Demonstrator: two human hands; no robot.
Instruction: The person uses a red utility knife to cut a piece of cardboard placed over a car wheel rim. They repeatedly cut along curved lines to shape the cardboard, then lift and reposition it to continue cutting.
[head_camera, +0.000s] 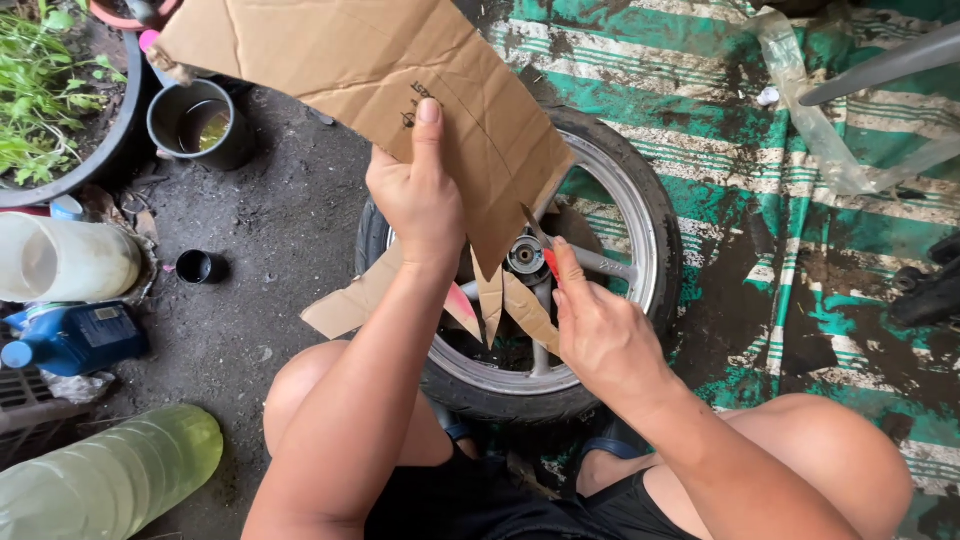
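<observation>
Below, cardboard (370, 70) between both hands

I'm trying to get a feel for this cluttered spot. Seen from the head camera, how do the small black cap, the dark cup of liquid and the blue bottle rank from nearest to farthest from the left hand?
From the left hand:
1. Small black cap, on the ground to its left.
2. Dark cup of liquid, up and left.
3. Blue bottle, at the far left edge.
</observation>
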